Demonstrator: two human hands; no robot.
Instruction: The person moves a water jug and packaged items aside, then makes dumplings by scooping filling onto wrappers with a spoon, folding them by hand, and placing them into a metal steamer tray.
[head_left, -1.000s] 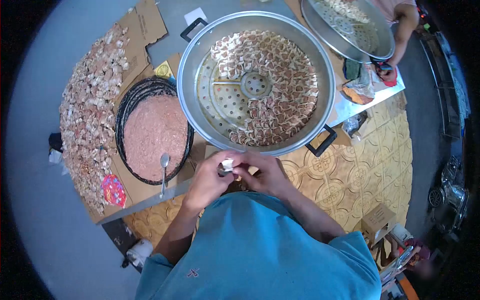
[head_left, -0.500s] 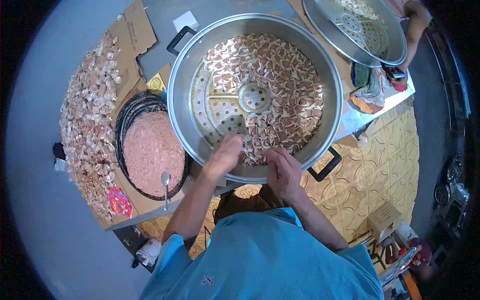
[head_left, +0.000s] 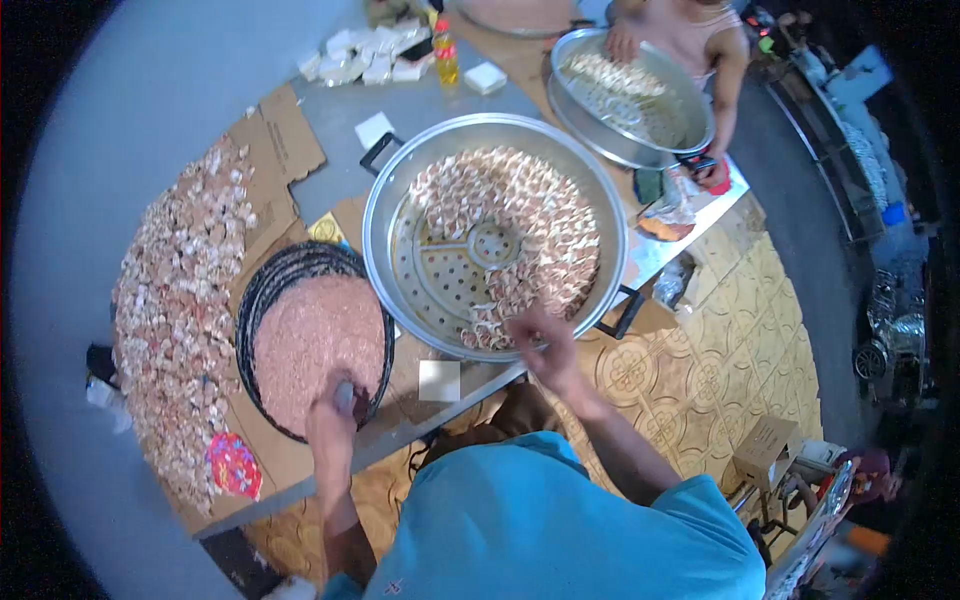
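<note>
My left hand (head_left: pixel 331 425) is closed around the handle of a metal spoon (head_left: pixel 345 397) at the near rim of a black basin. Pink minced filling (head_left: pixel 310 325) nearly fills that basin (head_left: pixel 258 268). My right hand (head_left: pixel 550 350), smeared by motion, hovers over the near rim of a large steamer pot (head_left: pixel 617 230); its fingers are not clear. Rows of small meat-filled dumplings (head_left: pixel 560 215) cover the right and far parts of the perforated steamer plate (head_left: pixel 430 285), whose left part is bare metal. A white stack of square wrappers (head_left: pixel 439 381) lies by the table edge.
Many finished dumplings (head_left: pixel 185 330) cover cardboard at the left. Across the table, another person's hand (head_left: pixel 624 42) is over a second steamer pot (head_left: pixel 575 125). An oil bottle (head_left: pixel 445 60) and white wrapper stacks (head_left: pixel 370 55) stand farther back. Cloths (head_left: pixel 665 210) lie at the right.
My left hand has gone from the steamer pot to the basin and taken the spoon. My right hand has drawn back towards the pot's rim. The view has shifted to show more of the far side.
</note>
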